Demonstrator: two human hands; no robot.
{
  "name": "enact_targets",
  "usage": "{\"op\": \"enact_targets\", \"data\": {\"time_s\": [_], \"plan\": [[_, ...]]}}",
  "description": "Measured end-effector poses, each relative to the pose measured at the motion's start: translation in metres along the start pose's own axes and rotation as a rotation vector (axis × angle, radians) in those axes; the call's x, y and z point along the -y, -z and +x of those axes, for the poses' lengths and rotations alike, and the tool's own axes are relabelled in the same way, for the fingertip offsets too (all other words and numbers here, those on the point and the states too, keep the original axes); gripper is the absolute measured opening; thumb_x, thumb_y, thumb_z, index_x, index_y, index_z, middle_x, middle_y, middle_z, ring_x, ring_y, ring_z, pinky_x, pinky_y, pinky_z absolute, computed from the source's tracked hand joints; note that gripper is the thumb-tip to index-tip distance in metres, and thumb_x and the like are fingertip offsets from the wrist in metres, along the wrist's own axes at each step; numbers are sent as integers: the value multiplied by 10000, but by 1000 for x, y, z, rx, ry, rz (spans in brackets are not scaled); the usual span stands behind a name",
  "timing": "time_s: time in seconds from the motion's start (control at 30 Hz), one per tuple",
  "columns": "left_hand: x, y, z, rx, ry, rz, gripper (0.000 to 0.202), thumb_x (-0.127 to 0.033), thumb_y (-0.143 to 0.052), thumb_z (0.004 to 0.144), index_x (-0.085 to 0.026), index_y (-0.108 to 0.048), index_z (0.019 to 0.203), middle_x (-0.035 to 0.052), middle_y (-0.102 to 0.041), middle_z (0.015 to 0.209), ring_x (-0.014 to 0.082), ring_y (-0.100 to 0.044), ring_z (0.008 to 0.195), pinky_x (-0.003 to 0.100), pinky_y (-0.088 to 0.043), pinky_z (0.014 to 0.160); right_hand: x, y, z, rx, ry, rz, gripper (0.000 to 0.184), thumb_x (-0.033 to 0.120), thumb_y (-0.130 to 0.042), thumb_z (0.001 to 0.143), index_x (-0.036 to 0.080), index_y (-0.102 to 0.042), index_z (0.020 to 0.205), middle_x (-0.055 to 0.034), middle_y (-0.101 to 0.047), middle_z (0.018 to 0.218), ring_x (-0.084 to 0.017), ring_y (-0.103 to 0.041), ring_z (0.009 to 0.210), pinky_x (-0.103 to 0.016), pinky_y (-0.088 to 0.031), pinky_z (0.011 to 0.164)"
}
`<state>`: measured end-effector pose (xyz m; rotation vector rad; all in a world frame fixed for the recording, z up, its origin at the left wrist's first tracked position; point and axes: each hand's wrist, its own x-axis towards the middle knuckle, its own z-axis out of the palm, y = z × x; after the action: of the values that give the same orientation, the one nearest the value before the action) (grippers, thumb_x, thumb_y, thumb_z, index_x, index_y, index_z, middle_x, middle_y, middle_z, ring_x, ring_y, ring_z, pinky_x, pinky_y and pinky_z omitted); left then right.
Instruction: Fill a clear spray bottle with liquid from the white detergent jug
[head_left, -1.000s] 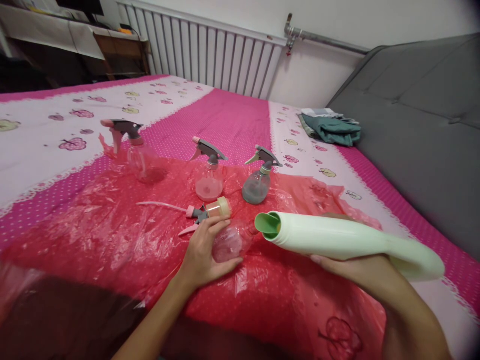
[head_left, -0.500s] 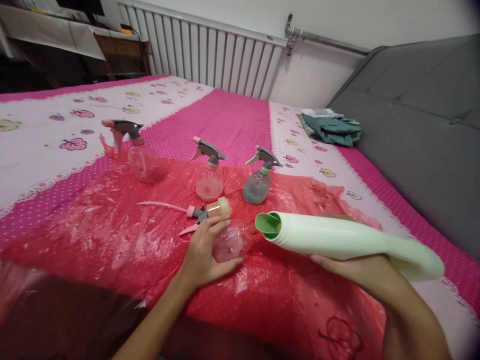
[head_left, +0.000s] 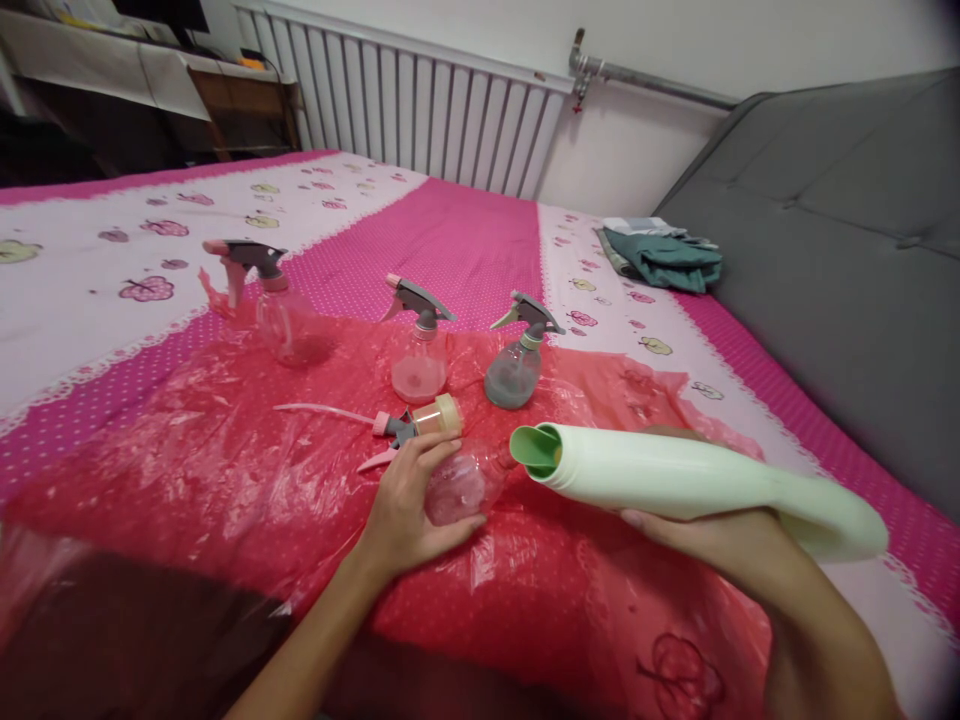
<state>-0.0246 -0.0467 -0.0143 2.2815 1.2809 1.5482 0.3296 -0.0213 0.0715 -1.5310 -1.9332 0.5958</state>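
My left hand [head_left: 409, 505] is wrapped round a small clear bottle [head_left: 465, 484] with no top on, tilted on the red plastic sheet [head_left: 225, 470]. My right hand [head_left: 709, 535] grips a large pale green jug [head_left: 690, 478] held nearly level, its green spout right at the clear bottle's mouth. A loose spray head with a long tube [head_left: 390, 425] lies just beyond my left fingers.
Three spray bottles stand further back on the sheet: a clear one [head_left: 266, 295] at left, one with pink liquid [head_left: 418, 350], one with grey liquid [head_left: 517, 360]. Folded clothes [head_left: 664, 255] lie by the grey headboard [head_left: 840, 260]. A radiator [head_left: 405, 100] lines the wall.
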Motion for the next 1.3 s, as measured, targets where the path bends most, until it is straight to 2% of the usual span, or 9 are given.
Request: {"op": "enact_targets", "data": {"time_s": [0.1,0.3,0.43,0.6,0.77,1.07,1.3], "plan": [[0,0,0,0,2,3,743,-414,-871,855,-271,-495,1480,148,-659,1350,361,-692,1211,545,-603,978,1,0,0,-15,-19,-3,884,689,-852,673,381,-518,1432,-46,-619,1428,-345,-649,1300,-672,-518,1172],[0,0,0,-6,4,-4,740,-415,-874,851,-272,-503,1475,147,-660,1345,358,-695,1200,536,-604,969,-1,0,-1,-1,-49,15,915,683,-862,658,376,-507,1443,-52,-632,1409,-347,-649,1309,-655,-525,1177],[1,-1,0,-4,-5,-10,722,-420,-863,864,-252,-505,1468,159,-655,1355,363,-685,1213,546,-595,982,-1,0,-1,-18,-33,4,904,698,-854,660,389,-511,1436,-40,-615,1434,-340,-641,1321,-661,-504,1200],[1,0,-1,1,5,-12,736,-404,-873,854,-264,-501,1473,153,-655,1362,362,-683,1221,546,-593,991,0,0,0,2,-43,17,893,681,-856,673,387,-505,1440,-44,-612,1441,-341,-648,1313,-648,-541,1163],[0,0,-1,-1,7,-4,749,-400,-878,847,-274,-499,1480,148,-655,1358,362,-690,1216,541,-599,983,0,0,0,-3,-34,-4,906,685,-852,678,368,-503,1452,-57,-618,1433,-346,-640,1325,-658,-493,1215],[1,-1,-1,3,3,-8,750,-405,-873,854,-275,-489,1485,149,-652,1358,362,-684,1221,550,-599,988,-2,-1,0,-17,-14,-14,899,687,-854,674,361,-513,1440,-61,-622,1431,-356,-636,1328,-675,-478,1221],[1,-1,0,-7,0,-3,745,-409,-879,846,-264,-502,1473,150,-655,1347,359,-690,1200,538,-602,975,1,-1,0,-2,-14,8,875,677,-853,682,363,-520,1427,-64,-629,1421,-349,-665,1281,-630,-576,1119]]}}
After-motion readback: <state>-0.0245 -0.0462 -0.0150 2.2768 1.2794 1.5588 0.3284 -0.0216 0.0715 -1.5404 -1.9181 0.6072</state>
